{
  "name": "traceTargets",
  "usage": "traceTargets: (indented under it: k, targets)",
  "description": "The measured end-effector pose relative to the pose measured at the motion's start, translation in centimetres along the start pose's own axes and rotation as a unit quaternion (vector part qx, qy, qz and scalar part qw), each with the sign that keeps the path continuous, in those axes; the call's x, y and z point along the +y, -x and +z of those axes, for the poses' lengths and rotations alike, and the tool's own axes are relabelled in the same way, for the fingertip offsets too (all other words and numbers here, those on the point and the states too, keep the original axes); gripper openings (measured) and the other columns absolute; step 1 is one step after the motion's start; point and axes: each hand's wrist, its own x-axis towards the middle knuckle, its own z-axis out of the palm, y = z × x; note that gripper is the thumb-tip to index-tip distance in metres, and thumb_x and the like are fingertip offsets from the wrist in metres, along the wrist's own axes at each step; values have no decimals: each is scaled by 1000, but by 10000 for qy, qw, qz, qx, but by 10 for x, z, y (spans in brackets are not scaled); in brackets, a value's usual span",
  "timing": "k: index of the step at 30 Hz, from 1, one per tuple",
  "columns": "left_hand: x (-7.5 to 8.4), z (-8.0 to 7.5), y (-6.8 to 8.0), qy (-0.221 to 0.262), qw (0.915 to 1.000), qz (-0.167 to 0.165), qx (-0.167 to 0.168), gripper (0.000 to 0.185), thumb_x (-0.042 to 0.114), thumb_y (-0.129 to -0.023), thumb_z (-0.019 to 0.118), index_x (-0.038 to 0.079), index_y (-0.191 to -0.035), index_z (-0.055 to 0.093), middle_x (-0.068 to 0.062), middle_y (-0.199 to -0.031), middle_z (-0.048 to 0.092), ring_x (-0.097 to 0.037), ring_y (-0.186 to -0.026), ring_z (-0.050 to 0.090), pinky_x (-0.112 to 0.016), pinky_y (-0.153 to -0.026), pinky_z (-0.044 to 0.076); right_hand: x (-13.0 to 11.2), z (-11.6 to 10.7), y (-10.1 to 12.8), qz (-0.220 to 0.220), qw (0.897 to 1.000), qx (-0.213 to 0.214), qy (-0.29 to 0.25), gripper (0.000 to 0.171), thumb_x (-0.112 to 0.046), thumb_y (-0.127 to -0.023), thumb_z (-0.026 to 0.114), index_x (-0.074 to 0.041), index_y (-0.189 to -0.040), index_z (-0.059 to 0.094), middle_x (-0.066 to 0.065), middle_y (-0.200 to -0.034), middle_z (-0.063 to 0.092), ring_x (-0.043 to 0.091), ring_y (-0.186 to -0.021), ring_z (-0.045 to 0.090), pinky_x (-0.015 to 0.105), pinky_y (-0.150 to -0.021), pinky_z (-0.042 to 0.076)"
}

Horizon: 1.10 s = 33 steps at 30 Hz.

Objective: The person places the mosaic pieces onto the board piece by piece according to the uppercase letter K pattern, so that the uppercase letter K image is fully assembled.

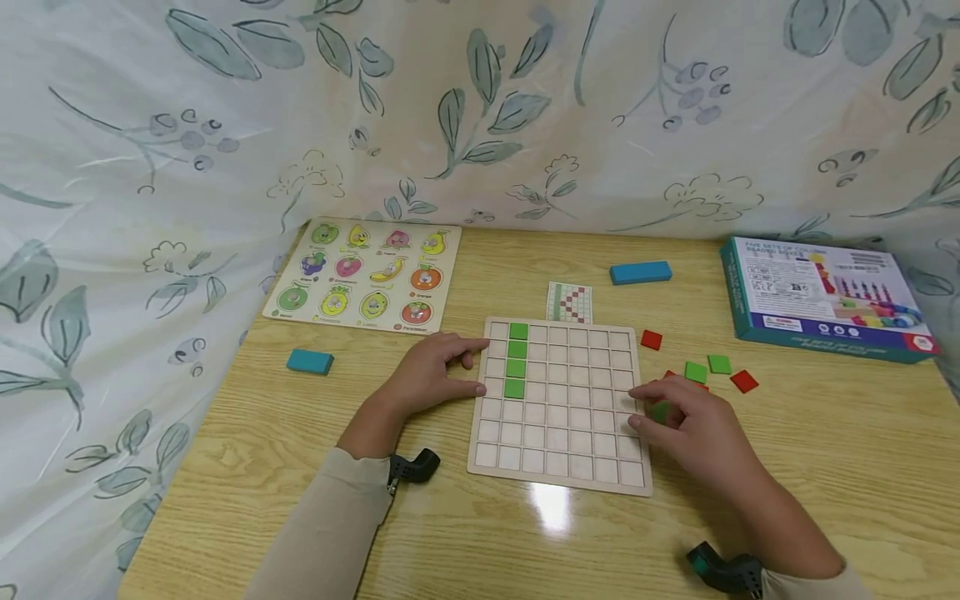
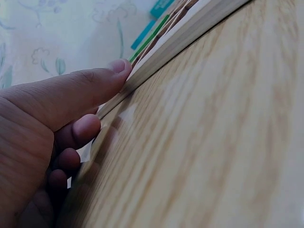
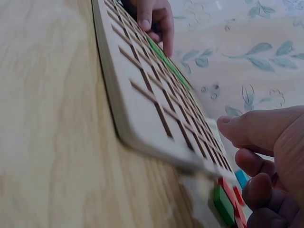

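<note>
A wooden grid board [image 1: 558, 417] lies flat on the table, with several green square tiles [image 1: 516, 367] in a column of its second row of cells from the left, at the far end. My left hand [image 1: 427, 371] has its thumb and forefinger against the board's left edge, the other fingers bent beneath. At the right edge is my right hand [image 1: 697, 421], thumb and forefinger apart, nothing visible between them. Partly hidden under this hand are loose red and green tiles, among them a green tile [image 3: 223, 205]. A small pattern card [image 1: 570, 302] touches the board's far edge.
More loose tiles lie right of the board, including a red tile [image 1: 745, 381] and a green tile [image 1: 719, 364]. A boxed set [image 1: 832, 292] stands far right. Blue blocks [image 1: 641, 272] lie on both sides. At the back left is a fruit picture board [image 1: 371, 257].
</note>
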Motion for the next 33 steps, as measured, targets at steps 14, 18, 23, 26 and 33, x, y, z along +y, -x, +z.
traceTargets:
  k: [14, 18, 23, 26, 33]
  targets:
    - [0, -1, 1, 9, 10000, -7, 19, 67, 31, -84, 94, 16, -144, 70, 7, -97, 61, -15, -93, 52, -37, -88, 42, 23, -11, 15, 152, 9990, 133, 398, 34, -20, -88, 90, -15, -120, 79, 6, -117, 68, 20, -80, 53, 28, -64, 45]
    - [1, 0, 1, 25, 10000, -41, 4, 67, 30, -84, 94, 16, -145, 69, 6, -97, 61, -15, -93, 52, -37, -88, 42, 25, -10, 16, 121, 9986, 101, 512, 34, -16, -88, 89, -14, -121, 79, 5, -116, 68, 20, -82, 51, 29, -65, 43]
    - [1, 0, 1, 23, 10000, -64, -2, 67, 30, -85, 94, 16, -145, 69, 6, -97, 60, -16, -94, 52, -37, -88, 42, 27, -8, 19, 168, 9985, 9, 517, 34, -13, -89, 88, -15, -122, 79, 5, -116, 70, 20, -83, 53, 28, -67, 45]
    - [0, 0, 0, 31, 10000, -48, 6, 66, 30, -85, 94, 15, -145, 69, 7, -97, 60, -16, -94, 52, -37, -88, 42, 26, -8, 21, 237, 9985, -39, 501, 34, -14, -89, 88, -17, -122, 79, 5, -117, 71, 19, -85, 56, 28, -69, 48]
    - [0, 0, 0, 7, 10000, 15, 12, 66, 30, -84, 94, 14, -144, 70, 6, -96, 61, -15, -92, 52, -36, -87, 42, 24, -4, 25, 227, 9981, 40, 573, 30, -19, -86, 92, -16, -113, 81, 1, -108, 73, 16, -84, 61, 28, -70, 51]
